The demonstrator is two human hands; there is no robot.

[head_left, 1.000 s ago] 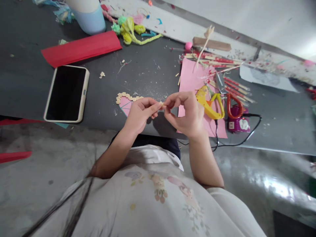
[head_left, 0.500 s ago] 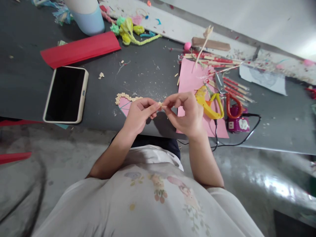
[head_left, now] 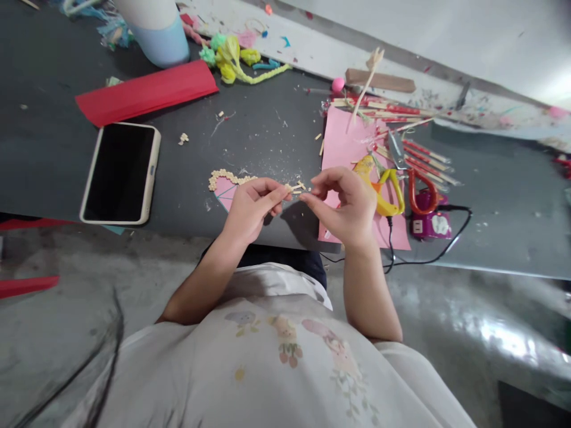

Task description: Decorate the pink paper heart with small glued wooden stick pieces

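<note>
My left hand is closed in a pinch on a small pale wooden piece, mostly covered by the fingertips. To its right, my right hand holds nothing visible, its thumb and fingers apart. Short pale stick pieces lie between the two hands. Partly behind my left hand is a pink paper shape with blue lines. Small round pale pieces form a border along its upper edge.
Pink paper lies right, with a yellow glue gun, scissors with red handles and wrapped sticks. A purple box sits by a black cord. Left are a phone, red roll and bottle.
My right hand has let go and moved slightly right, its fingers opening. Short stick pieces now show between the hands. My left hand stays in its pinch.
</note>
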